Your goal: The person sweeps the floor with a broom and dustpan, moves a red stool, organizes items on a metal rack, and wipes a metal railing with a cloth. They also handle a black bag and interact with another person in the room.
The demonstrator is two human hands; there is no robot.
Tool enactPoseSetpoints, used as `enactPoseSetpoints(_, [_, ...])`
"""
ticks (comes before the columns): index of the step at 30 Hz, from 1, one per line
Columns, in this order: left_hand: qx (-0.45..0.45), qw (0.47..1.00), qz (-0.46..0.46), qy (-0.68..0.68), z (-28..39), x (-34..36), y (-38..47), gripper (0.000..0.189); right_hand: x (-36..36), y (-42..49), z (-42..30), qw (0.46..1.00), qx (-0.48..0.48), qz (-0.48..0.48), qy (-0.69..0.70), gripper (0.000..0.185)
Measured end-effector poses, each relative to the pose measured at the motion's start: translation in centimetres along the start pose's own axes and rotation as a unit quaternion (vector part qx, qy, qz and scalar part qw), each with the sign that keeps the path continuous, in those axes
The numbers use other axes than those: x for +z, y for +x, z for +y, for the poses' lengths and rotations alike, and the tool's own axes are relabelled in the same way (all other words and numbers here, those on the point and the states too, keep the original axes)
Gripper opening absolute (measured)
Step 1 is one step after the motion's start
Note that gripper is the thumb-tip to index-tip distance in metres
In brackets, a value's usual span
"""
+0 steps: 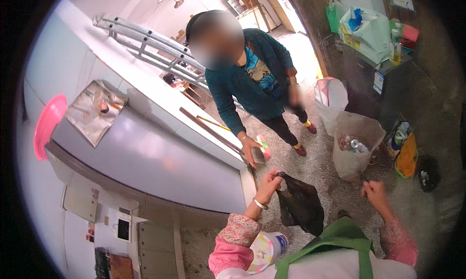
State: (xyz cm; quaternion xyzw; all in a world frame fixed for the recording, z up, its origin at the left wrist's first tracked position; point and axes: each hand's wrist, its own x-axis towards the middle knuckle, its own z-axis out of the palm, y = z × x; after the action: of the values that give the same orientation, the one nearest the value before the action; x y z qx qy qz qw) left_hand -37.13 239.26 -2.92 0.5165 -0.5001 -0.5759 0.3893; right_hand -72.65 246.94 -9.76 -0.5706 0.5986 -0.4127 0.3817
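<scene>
My left hand (270,187) grips a black plastic bag (303,206) by its top corner. Limp and creased, the bag hangs over the floor in front of me. To the right, my right hand (375,196) is raised with curled fingers. A small dark bit shows by its fingertips; whether it is held I cannot tell. Just beyond that hand stands a large whitish sack (353,166) with bottles and cans inside. Below my left forearm is a white plastic bucket (280,242) with a patterned top. A green apron (331,237) covers my front.
A person in a teal jacket (233,97) stands ahead, one hand near the counter end. The grey counter (156,155) runs along the left. Another white sack (329,104), a dark cabinet (364,73) and an orange bag (406,158) are at right. An aluminium ladder (145,42) leans behind.
</scene>
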Motion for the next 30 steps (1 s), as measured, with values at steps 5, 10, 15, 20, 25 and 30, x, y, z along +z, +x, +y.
enactPoseSetpoints(5, [-0.006, 0.987, 0.161, 0.018, 1.7, -7.0, 6.6, 0.008, 2.0, 0.4, 9.0, 0.99, 0.112, -0.05, -0.076, 0.03])
enactPoseSetpoints(10, [-0.054, 0.978, 0.203, 0.02, 3.7, -9.4, 12.5, 0.015, 4.7, -1.4, 25.7, 0.959, 0.265, -0.085, -0.048, 0.025])
enactPoseSetpoints(15, [-0.095, 0.958, 0.267, -0.045, 4.1, -12.6, 16.0, 0.011, 8.5, -9.8, 44.2, 0.919, 0.284, -0.162, -0.219, 0.021])
enactPoseSetpoints(20, [-0.093, 0.962, 0.255, -0.025, 4.1, -14.4, 21.5, 0.006, 7.0, -6.6, 39.0, 0.856, 0.484, -0.12, -0.135, 0.02])
enactPoseSetpoints(25, [-0.189, 0.956, 0.223, 0.015, 6.7, -18.7, 25.2, 0.02, 7.3, -3.8, 36.3, 0.846, 0.506, -0.105, -0.132, 0.019])
enactPoseSetpoints(30, [-0.022, 0.947, 0.269, 0.173, 18.1, -29.7, 28.8, 0.047, 9.4, -0.7, 35.1, 0.844, 0.509, -0.101, -0.138, 0.018])
